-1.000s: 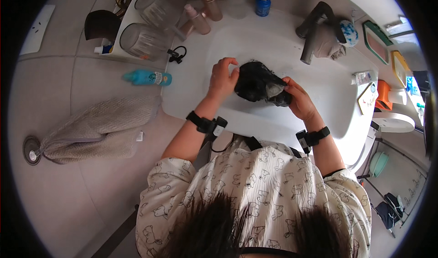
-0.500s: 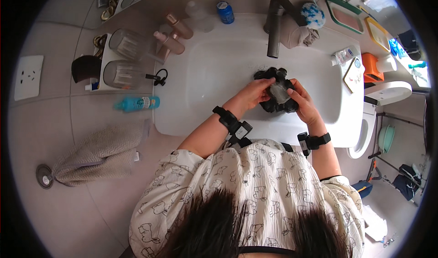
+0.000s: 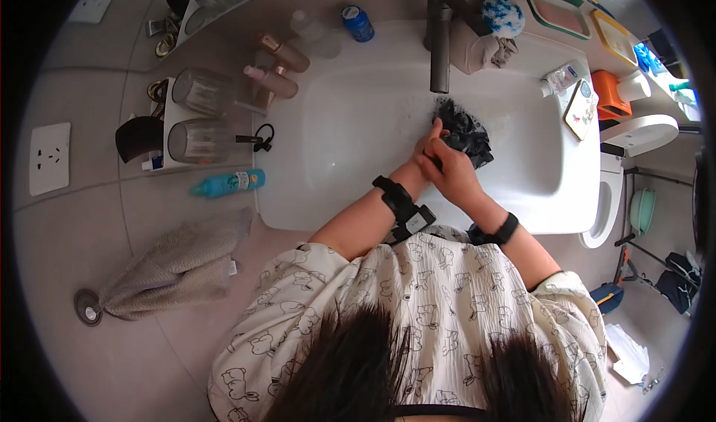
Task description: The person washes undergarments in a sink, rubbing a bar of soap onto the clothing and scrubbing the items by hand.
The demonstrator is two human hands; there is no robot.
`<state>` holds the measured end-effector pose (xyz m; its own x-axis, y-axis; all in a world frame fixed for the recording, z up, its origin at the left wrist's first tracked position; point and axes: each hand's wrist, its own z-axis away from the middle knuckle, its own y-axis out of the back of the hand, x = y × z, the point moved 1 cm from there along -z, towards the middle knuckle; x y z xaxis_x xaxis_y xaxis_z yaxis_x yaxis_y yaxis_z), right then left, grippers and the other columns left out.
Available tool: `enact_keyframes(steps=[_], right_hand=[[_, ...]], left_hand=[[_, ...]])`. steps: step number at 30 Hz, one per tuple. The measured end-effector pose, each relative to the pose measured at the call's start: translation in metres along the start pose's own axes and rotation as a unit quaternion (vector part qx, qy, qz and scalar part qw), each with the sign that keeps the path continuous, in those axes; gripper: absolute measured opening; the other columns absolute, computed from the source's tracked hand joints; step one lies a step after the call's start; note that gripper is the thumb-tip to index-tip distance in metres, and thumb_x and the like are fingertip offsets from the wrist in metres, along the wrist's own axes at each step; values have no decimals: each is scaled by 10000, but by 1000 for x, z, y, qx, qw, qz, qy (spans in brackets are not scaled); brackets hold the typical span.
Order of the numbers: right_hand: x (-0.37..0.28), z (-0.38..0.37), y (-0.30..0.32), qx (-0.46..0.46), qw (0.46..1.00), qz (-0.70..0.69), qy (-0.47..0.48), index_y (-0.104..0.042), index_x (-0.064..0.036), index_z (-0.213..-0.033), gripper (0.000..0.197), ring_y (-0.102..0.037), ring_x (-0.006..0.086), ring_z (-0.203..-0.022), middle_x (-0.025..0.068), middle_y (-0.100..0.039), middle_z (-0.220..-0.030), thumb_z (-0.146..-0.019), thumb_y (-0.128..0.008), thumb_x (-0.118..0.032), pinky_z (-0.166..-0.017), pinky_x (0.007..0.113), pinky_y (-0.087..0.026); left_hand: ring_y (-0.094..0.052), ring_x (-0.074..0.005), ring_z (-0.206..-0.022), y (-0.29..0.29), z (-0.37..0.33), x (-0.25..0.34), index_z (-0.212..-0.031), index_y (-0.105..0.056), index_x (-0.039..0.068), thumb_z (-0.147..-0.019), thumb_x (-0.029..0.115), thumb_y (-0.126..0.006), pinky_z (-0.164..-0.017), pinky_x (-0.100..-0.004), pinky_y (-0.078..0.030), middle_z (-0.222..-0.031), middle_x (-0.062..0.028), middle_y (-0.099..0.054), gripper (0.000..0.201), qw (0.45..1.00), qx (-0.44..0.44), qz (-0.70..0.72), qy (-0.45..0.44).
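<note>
A wet, crumpled black cloth with suds on it sits in the white sink, below the dark faucet. My left hand is at its left edge, one finger stretched out beside it. Most of that hand is covered by my right hand, so whether it grips the cloth is hidden. The right hand's fingers are curled closed over the left hand. What lies inside them, if anything, does not show. Both wrists wear black straps with small devices.
Pinkish pump bottles and a blue jar stand on the sink's back left rim. A turquoise bottle and clear cups are at the left. On the right rim lie a clear tube and a small tray.
The black cloth, spread between both hands with a pale patch showing, is now bunched up with no patch visible. My right hand has moved left and crossed over my left hand.
</note>
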<state>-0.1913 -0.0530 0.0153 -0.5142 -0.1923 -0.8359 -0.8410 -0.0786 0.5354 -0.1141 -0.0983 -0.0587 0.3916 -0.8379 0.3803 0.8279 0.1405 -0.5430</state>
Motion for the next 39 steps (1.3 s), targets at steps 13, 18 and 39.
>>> enact_keyframes(steps=[13,18,39], right_hand=[[64,-49,22,121,973,109,-162,-440,-81,-890,184,-567,399,-657,206,-583,-673,-860,-480,-258,-569,489,-432],[-2,-30,-9,-33,984,41,-169,-526,-77,-793,201,-561,388,-736,207,-565,-702,-806,-555,-276,-620,430,-458],[53,-24,45,35,790,-559,-249,-352,-87,-1305,427,-488,145,-1007,82,-472,-1156,-884,-424,-76,-842,249,-422]], left_hand=[[-536,-205,-957,-39,4,-4,-1180,-454,120,-883,355,-432,-806,-351,-448,-1093,-68,-537,379,998,14,45,-33],[-531,-177,-959,-2,-3,7,-1161,-461,118,-881,361,-443,-805,-341,-448,-1082,-42,-535,372,948,-261,161,-91],[-455,-142,-1085,-16,27,54,-1245,-372,22,-868,150,-527,-923,-258,-356,-1161,-63,-512,427,871,-148,-317,-345]])
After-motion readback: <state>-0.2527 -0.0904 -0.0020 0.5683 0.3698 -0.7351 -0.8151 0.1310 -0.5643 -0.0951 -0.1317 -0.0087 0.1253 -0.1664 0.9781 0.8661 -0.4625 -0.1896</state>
